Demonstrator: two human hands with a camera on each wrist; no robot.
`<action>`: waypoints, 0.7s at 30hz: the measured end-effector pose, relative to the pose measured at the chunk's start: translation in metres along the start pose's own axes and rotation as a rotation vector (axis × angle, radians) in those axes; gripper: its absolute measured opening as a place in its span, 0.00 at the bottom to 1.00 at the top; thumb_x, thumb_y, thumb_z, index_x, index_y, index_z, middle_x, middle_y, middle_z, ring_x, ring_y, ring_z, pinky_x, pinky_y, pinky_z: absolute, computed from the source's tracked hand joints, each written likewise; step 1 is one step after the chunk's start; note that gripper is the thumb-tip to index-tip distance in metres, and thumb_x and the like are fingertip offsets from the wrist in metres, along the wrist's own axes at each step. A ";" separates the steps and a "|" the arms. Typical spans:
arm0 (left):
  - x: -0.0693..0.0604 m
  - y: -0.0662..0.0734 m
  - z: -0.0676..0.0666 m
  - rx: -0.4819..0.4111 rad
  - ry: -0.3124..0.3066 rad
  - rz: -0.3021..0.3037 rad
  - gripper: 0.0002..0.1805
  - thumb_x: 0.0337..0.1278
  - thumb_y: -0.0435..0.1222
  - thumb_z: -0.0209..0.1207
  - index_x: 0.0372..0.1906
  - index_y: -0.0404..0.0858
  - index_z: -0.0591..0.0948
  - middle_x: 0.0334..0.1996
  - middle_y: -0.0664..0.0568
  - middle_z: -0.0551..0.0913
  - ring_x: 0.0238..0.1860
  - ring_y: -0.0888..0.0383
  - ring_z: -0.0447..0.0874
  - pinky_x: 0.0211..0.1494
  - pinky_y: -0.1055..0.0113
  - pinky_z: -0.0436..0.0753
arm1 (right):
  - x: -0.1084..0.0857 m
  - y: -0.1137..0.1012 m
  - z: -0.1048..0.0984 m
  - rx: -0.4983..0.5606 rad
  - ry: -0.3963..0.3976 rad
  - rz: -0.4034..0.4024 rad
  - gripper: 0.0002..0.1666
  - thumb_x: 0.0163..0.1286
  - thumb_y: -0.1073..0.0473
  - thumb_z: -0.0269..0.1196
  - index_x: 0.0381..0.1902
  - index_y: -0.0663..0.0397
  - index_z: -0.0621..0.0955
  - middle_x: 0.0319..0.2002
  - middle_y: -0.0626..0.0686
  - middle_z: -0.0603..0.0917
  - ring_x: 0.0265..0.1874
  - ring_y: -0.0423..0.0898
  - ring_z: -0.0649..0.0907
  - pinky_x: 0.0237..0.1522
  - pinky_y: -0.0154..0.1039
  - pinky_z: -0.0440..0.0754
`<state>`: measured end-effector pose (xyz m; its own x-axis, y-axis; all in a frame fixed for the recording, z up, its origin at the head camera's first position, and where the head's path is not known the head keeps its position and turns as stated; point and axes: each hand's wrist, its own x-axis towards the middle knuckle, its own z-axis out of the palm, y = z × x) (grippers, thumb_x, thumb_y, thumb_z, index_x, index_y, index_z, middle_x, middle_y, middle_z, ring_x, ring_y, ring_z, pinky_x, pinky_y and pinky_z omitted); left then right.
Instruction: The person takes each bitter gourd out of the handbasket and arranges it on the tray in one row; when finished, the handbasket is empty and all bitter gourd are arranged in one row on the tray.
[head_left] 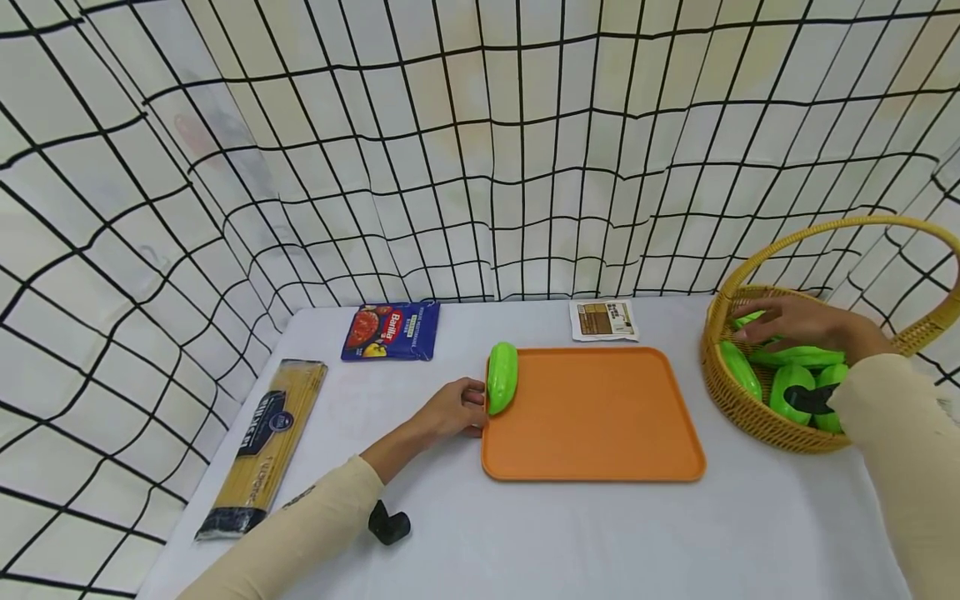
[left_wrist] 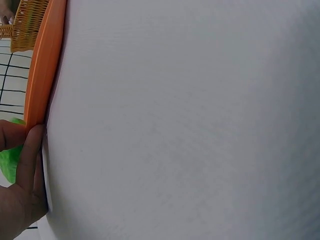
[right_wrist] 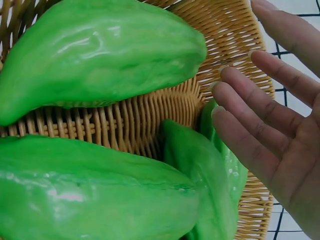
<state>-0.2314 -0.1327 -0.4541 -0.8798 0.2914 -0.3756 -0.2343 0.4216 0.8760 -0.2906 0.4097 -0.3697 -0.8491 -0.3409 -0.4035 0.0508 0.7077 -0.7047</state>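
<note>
My left hand (head_left: 450, 410) is at the left edge of an orange tray (head_left: 600, 425). In the left wrist view its thumb and fingers pinch the tray's rim (left_wrist: 44, 65). A glossy green, elongated vegetable-like piece (head_left: 502, 379) lies along the tray's left side, beside those fingers. My right hand (head_left: 802, 321) is over a wicker basket (head_left: 716, 392) holding several similar green pieces (head_left: 738, 367). In the right wrist view that hand (right_wrist: 285, 130) has extended, spread fingers and grips nothing. Its fingertips are near the green pieces (right_wrist: 195, 165) by the basket wall (right_wrist: 235, 30).
Left of the tray lie a spaghetti pack (head_left: 273, 442) and a dark blue Barilla pouch (head_left: 392, 331). Behind the tray is a small white-and-brown packet (head_left: 603, 320). A black object (head_left: 389, 523) sits near my left forearm. The basket's tall handle (head_left: 847, 222) arches above my right wrist. Black netting (head_left: 525, 179) surrounds the table.
</note>
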 end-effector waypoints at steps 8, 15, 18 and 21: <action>0.001 -0.002 0.001 0.008 -0.006 0.000 0.35 0.53 0.26 0.64 0.69 0.30 0.68 0.54 0.40 0.76 0.48 0.51 0.82 0.46 0.62 0.90 | 0.009 0.004 0.003 0.021 -0.057 0.032 0.44 0.72 0.49 0.63 0.74 0.67 0.59 0.70 0.72 0.66 0.66 0.64 0.74 0.62 0.53 0.82; 0.001 -0.001 0.000 0.017 0.008 -0.009 0.35 0.53 0.27 0.65 0.68 0.31 0.70 0.52 0.43 0.77 0.46 0.53 0.82 0.45 0.63 0.90 | 0.015 -0.001 0.005 -0.094 -0.125 0.057 0.48 0.73 0.45 0.61 0.75 0.71 0.55 0.70 0.75 0.65 0.68 0.69 0.69 0.65 0.58 0.79; 0.001 -0.001 0.000 0.018 0.010 -0.007 0.35 0.53 0.27 0.65 0.68 0.31 0.69 0.52 0.42 0.77 0.46 0.53 0.82 0.45 0.62 0.90 | 0.017 -0.002 0.005 -0.117 -0.161 0.069 0.49 0.73 0.47 0.62 0.75 0.74 0.54 0.71 0.79 0.59 0.70 0.73 0.64 0.65 0.60 0.77; 0.000 -0.001 0.000 0.014 0.015 -0.007 0.35 0.53 0.27 0.65 0.68 0.31 0.70 0.53 0.42 0.77 0.46 0.53 0.82 0.45 0.62 0.90 | 0.019 -0.004 0.006 -0.108 -0.197 0.086 0.51 0.72 0.48 0.62 0.75 0.75 0.52 0.72 0.80 0.52 0.71 0.76 0.60 0.64 0.61 0.78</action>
<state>-0.2314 -0.1328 -0.4547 -0.8842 0.2759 -0.3770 -0.2346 0.4357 0.8690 -0.3039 0.3964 -0.3786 -0.7245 -0.3828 -0.5732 0.0535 0.7979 -0.6004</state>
